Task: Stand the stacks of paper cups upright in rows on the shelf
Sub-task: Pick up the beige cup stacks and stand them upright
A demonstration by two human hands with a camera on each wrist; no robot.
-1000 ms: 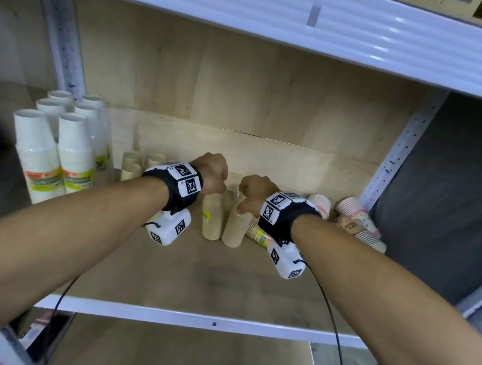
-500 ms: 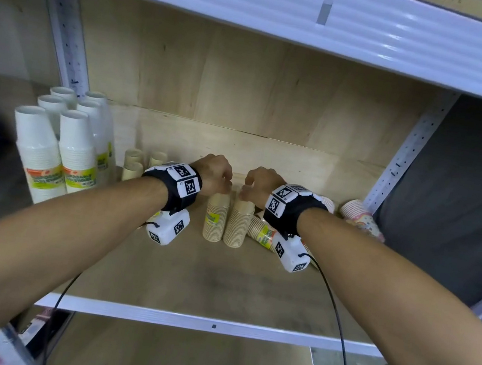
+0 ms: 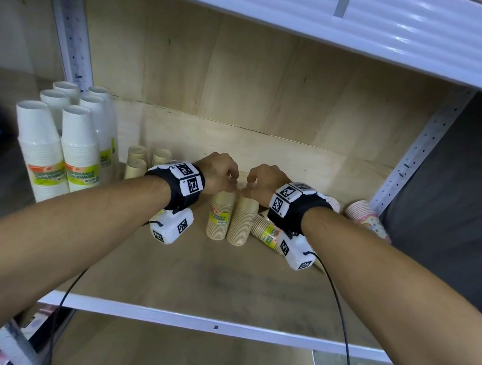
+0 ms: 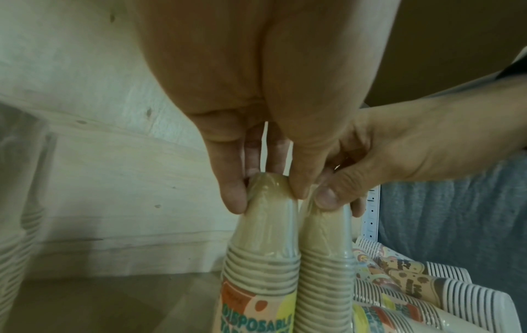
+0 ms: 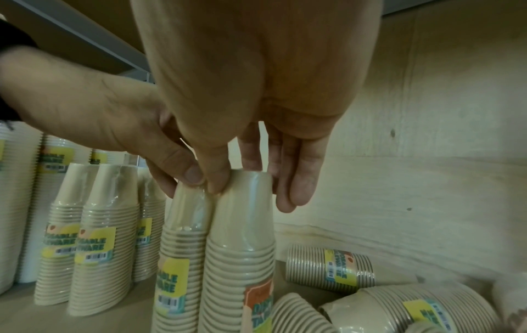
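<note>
Head view: left hand [image 3: 219,172] and right hand [image 3: 265,181] met at shelf [image 3: 219,273] centre, each pinching one upright beige cup stack [image 3: 221,217], [image 3: 242,223]; white stacks [image 3: 58,150] at 9 o'clock.
Left wrist: fingers [image 4: 232,193] clamped on wrapped top.
Right wrist: toppled stacks [image 5: 331,270] at 4 o'clock.

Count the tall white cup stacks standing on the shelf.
6 white stacks at the shelf's left end: front pair, middle pair, back pair. Others may hide behind them.
</note>
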